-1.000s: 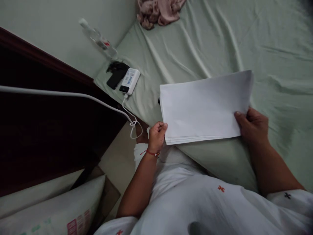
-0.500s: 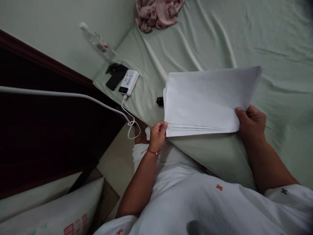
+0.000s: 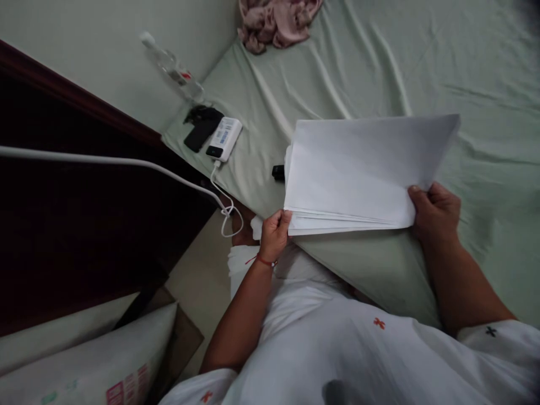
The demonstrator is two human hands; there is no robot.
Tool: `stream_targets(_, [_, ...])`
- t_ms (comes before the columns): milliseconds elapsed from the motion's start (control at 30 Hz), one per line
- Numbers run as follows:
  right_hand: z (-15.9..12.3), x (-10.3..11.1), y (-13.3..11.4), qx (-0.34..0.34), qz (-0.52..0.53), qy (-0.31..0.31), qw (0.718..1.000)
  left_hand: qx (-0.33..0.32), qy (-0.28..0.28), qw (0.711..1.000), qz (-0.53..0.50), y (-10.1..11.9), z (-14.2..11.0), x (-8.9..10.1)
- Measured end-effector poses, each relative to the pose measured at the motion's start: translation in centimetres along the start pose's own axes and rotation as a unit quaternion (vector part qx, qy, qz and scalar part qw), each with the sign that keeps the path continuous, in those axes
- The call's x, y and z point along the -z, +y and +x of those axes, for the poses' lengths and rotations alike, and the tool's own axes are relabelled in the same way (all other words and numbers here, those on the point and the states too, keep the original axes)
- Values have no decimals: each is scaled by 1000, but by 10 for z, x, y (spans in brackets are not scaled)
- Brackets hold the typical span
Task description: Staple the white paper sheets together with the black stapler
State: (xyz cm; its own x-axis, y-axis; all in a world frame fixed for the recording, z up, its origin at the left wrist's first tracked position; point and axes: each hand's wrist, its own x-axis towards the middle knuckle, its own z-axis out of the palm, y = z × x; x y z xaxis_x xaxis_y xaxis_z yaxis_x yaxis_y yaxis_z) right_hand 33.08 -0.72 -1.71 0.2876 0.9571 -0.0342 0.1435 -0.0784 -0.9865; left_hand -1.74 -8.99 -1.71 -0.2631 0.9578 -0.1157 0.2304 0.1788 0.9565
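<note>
The thick white plastic cable [image 3: 126, 161] runs in on the left of the rectangular white plastic power bank [image 3: 231, 132], my landmark. To the bank's right and nearer the body, the bare left hand [image 3: 273, 236] has thumb and fingers clamped on the near-left part of a sheaf of plain white paper sheets [image 3: 358, 163]. The sheaf is well right of the bank, over the edge of the pale green cloth-covered bed [image 3: 485, 247]; its near edges are stepped (whether it rests on the bed, I cannot tell). Farthest right of the bank, the bare right hand [image 3: 436, 211] has its thumb on top, fingers clamped on the sheaf's right end.

Good handling, I judge, asks for light, even pressure at both ends: a hard pinch could crease the corners, a loose one could let lower sheets slide.
</note>
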Motion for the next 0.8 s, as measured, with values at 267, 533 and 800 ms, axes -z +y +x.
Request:
stream_targets(267, [2, -1, -2, -17, 36, 20, 999, 11, -41, 997, -64, -4, -6, 3])
stream_targets(533, [2, 0, -2, -12, 28, 13, 999, 12, -54, 997, -54, -3, -9, 4])
stream_targets(800, [5, 1, 3, -10, 35, 21, 999, 16, -54, 996, -72, 1, -12, 5])
